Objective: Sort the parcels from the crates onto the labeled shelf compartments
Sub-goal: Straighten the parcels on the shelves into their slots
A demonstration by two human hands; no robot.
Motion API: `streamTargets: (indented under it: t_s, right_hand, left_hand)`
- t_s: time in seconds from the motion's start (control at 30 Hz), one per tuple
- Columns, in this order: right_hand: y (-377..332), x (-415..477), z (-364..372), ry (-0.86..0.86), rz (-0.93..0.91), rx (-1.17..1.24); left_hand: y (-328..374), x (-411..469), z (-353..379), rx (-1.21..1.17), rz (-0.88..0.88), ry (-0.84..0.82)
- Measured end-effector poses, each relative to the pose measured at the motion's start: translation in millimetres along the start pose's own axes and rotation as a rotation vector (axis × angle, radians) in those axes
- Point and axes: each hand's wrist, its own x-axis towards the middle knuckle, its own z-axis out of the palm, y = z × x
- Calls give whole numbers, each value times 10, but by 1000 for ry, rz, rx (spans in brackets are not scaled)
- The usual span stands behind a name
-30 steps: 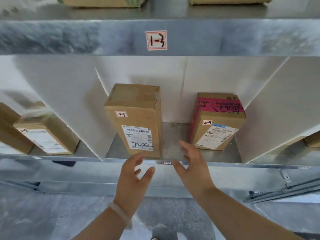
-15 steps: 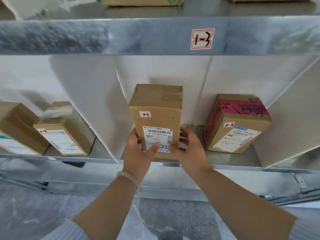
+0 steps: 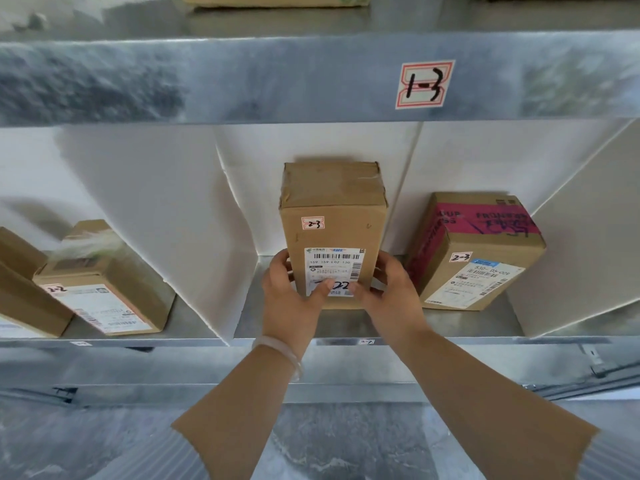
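I observe both hands on the tall brown parcel (image 3: 332, 233), which stands upright on the metal shelf (image 3: 467, 322) in the middle compartment. The left hand (image 3: 287, 296) grips its lower left edge and the right hand (image 3: 391, 296) its lower right edge, fingers curled round the sides and both thumbs pressed on the front. Just right of the right fingers, apart from the held parcel, sits a second parcel (image 3: 485, 258) banded with pink tape whose print I cannot read in full. A white divider (image 3: 194, 220) stands left of the left fingers, and another divider (image 3: 571, 254) closes the compartment beyond the second parcel. Past the left divider, well away from the fingers, lies a flatter parcel (image 3: 104, 292) marked "2-2". Above the fingers, the held parcel carries a small sticker (image 3: 312, 223) reading "2-3" and a shipping label (image 3: 334, 268) with a blue EMS mark, a barcode and "159 159 L02 130". The thumbs cover part of a handwritten number ending "22". The second parcel also bears "2-3". High above the fingers, the upper shelf beam carries a tag (image 3: 425, 84) reading "1-3". A pale bracelet (image 3: 280, 351) circles the left wrist.
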Motion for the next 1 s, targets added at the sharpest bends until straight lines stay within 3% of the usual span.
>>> streamTargets:
  t_s: [0.33, 0.63, 0.87, 1.0]
  right_hand:
    - [-31, 34, -31, -38, 42, -6]
    - [170, -528, -95, -86, 152, -166]
    - [18, -955, 222, -354, -183, -309]
    - [-267, -1068, 429, -411, -375, -220]
  left_hand:
    - [-23, 59, 0, 18, 15, -11]
    - [-29, -538, -395, 257, 40, -55]
    - [4, -1079, -929, 391, 1, 139]
    - [-29, -1176, -1235, 376, -80, 182]
